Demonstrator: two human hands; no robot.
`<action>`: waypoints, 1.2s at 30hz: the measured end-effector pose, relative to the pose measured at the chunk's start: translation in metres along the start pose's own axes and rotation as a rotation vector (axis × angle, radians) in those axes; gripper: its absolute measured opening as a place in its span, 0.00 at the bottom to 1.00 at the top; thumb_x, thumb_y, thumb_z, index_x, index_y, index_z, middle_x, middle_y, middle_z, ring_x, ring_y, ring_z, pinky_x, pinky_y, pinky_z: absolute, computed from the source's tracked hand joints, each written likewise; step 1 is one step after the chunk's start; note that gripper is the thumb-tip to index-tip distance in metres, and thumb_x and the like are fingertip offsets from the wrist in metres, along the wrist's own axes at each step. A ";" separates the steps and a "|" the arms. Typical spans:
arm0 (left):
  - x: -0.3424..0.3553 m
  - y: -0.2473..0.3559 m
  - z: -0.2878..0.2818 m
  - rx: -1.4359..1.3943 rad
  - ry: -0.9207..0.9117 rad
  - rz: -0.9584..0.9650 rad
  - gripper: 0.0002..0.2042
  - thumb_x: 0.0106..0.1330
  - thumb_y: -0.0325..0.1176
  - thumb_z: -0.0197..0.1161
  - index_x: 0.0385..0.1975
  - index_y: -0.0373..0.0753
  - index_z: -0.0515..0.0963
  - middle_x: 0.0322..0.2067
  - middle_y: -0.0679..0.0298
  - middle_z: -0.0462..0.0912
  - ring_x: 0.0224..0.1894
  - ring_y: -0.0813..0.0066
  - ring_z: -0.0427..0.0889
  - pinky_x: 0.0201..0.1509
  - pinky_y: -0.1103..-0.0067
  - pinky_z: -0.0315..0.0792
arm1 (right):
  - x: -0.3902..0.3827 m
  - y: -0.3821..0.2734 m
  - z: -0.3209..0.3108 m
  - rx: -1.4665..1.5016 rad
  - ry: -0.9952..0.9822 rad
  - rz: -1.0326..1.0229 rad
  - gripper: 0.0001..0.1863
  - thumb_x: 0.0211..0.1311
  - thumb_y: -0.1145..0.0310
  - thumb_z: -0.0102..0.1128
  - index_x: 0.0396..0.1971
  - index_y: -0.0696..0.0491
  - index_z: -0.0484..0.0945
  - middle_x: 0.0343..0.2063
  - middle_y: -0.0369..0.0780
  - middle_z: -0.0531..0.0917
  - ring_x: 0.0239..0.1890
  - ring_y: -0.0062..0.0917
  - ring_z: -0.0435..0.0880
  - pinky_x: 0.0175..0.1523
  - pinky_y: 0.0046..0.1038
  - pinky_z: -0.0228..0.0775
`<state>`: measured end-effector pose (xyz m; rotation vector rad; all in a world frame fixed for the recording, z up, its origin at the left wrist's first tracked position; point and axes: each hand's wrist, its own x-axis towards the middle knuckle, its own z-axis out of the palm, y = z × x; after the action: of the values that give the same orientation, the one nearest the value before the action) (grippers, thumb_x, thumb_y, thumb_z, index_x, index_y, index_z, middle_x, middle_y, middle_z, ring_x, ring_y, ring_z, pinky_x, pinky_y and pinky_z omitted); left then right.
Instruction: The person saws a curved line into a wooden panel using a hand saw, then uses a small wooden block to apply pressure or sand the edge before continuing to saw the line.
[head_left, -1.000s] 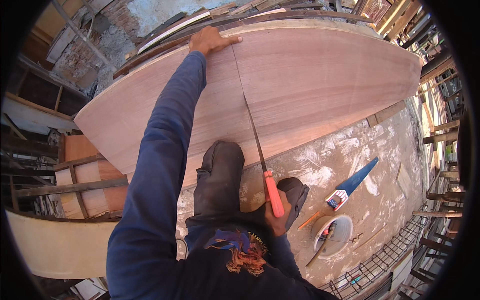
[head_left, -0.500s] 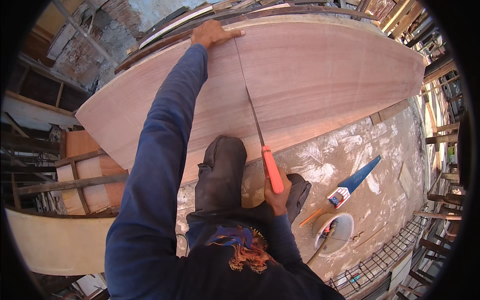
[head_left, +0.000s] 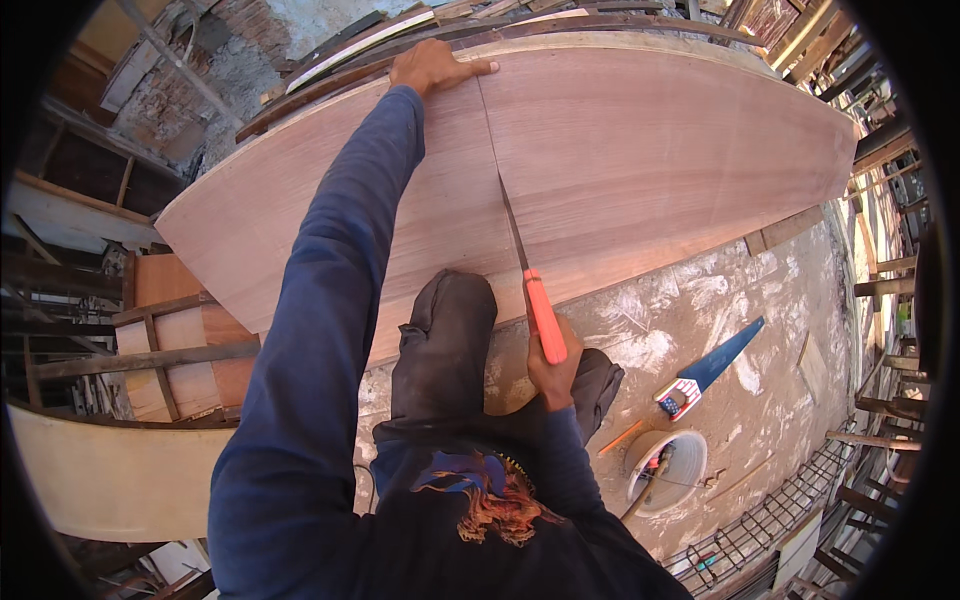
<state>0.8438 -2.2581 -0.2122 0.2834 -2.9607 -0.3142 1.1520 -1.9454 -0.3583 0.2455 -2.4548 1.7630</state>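
Note:
A large sheet of reddish plywood (head_left: 660, 150) spans the upper middle of the view, with a thin dark line running across it from the far edge. My right hand (head_left: 553, 378) is closed around the orange-red handle of a handsaw (head_left: 514, 228), whose blade stands in the sheet along that line. At the far edge, my left hand (head_left: 430, 68) grips the plywood, its thumb stretched flat to the right beside the line's end. Its other fingers are partly hidden over the edge. My left knee (head_left: 445, 300) rests against the sheet's near part.
To the right on the dusty floor lie a second handsaw (head_left: 725, 358) with a blue blade and an orange pencil-like stick (head_left: 620, 437). A whitish bucket (head_left: 690, 462) holds tools. Beyond it is a steel rebar cage (head_left: 770, 522). Timber strips (head_left: 350, 62) line the sheet's far side.
My right hand has pushed the handsaw a little forward, away from me along the line. The left hand keeps its place at the plywood's far edge.

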 end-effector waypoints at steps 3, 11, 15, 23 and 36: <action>0.007 -0.005 0.008 -0.005 0.013 -0.063 0.47 0.46 0.78 0.59 0.43 0.31 0.85 0.43 0.45 0.85 0.47 0.49 0.85 0.50 0.61 0.76 | -0.079 -0.031 -0.053 -0.077 0.007 0.081 0.13 0.59 0.78 0.58 0.44 0.59 0.80 0.33 0.46 0.84 0.35 0.32 0.86 0.44 0.28 0.75; -0.002 0.002 -0.004 0.077 0.123 0.013 0.48 0.43 0.80 0.60 0.41 0.31 0.85 0.42 0.48 0.86 0.46 0.49 0.85 0.51 0.60 0.76 | 0.101 0.007 0.062 0.112 0.030 -0.024 0.09 0.58 0.80 0.55 0.39 0.59 0.79 0.27 0.46 0.82 0.29 0.29 0.82 0.38 0.28 0.73; 0.007 -0.003 0.004 0.029 -0.008 -0.064 0.48 0.43 0.80 0.60 0.43 0.34 0.85 0.41 0.49 0.86 0.46 0.49 0.85 0.50 0.59 0.76 | 0.005 0.024 0.017 -0.018 0.032 0.017 0.13 0.56 0.80 0.58 0.43 0.60 0.79 0.28 0.45 0.83 0.31 0.29 0.84 0.40 0.29 0.74; 0.008 -0.006 0.005 0.015 0.030 -0.044 0.46 0.44 0.79 0.61 0.39 0.33 0.86 0.38 0.47 0.87 0.44 0.52 0.86 0.48 0.63 0.78 | 0.007 -0.035 -0.012 -0.011 -0.005 0.111 0.20 0.51 0.80 0.57 0.48 0.59 0.80 0.32 0.49 0.86 0.35 0.36 0.89 0.43 0.29 0.78; 0.005 -0.001 0.001 -0.007 -0.036 -0.062 0.48 0.46 0.78 0.59 0.45 0.32 0.84 0.44 0.44 0.85 0.47 0.46 0.85 0.52 0.61 0.75 | -0.094 -0.027 -0.058 -0.059 -0.008 0.121 0.14 0.58 0.78 0.59 0.45 0.61 0.79 0.34 0.46 0.85 0.38 0.29 0.86 0.46 0.27 0.75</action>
<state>0.8394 -2.2597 -0.2129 0.3730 -2.9896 -0.3408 1.2494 -1.8928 -0.3313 0.1008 -2.5732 1.7339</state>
